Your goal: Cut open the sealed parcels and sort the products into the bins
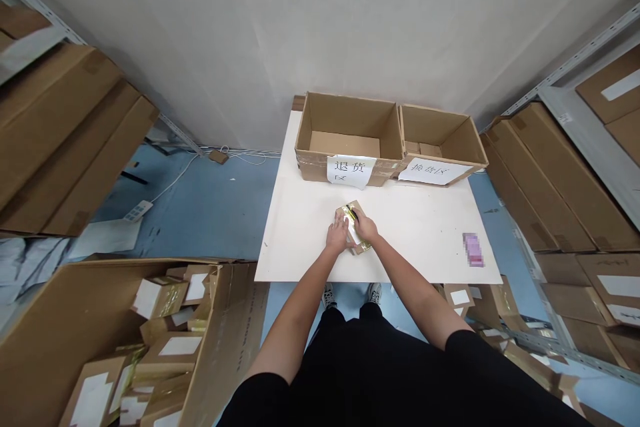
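Observation:
A small cardboard box with a white label and shiny yellowish tape lies tilted on the white table, near its front edge. My left hand rests on the box's left side, its fingers stretched flat over the top. Over the upper right of the box, my right hand is closed around a small black tool. Most of that tool is hidden by the fingers, so its kind is unclear.
Two open cartons with paper signs, a left one and a right one, stand at the table's back. A pixelated purple item lies right. A large carton of parcels is at lower left; shelves flank both sides.

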`<action>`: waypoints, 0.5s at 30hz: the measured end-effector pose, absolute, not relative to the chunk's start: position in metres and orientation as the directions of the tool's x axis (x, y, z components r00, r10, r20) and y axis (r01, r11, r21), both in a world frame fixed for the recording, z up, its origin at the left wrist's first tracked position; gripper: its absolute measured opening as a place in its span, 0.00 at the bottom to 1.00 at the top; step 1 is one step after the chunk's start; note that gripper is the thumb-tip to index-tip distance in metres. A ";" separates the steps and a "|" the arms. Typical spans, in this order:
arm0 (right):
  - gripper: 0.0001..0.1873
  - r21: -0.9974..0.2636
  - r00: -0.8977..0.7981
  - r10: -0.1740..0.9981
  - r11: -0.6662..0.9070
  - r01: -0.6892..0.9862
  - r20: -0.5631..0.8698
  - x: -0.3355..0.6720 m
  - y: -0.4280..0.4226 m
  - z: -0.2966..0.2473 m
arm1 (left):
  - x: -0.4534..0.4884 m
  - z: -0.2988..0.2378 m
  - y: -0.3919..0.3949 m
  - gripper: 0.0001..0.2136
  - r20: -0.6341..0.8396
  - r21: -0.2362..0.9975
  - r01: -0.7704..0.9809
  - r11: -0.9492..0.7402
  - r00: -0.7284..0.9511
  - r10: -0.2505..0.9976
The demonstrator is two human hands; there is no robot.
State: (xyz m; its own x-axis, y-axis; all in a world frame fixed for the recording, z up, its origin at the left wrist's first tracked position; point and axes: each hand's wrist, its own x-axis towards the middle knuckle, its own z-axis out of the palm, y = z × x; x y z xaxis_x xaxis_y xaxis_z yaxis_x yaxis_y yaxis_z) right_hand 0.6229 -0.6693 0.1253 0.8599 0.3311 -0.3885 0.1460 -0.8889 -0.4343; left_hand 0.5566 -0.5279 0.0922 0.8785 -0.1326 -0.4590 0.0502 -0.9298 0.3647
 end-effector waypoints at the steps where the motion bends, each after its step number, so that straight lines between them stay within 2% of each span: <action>1: 0.31 -0.441 0.862 0.329 -0.886 0.141 -0.385 0.622 -0.670 0.124 | 0.556 0.092 -0.529 0.57 -0.460 0.365 0.053 -0.929 0.878 -0.130; 9: 0.32 -0.467 0.841 0.393 -0.862 0.197 -0.371 0.627 -0.679 0.121 | 0.553 0.094 -0.541 0.56 -0.441 0.348 0.083 -0.934 0.894 -0.084; 15: 0.30 -0.459 0.790 0.449 -0.854 0.243 -0.418 0.647 -0.691 0.127 | 0.551 0.096 -0.561 0.57 -0.435 0.314 0.110 -0.943 0.899 -0.040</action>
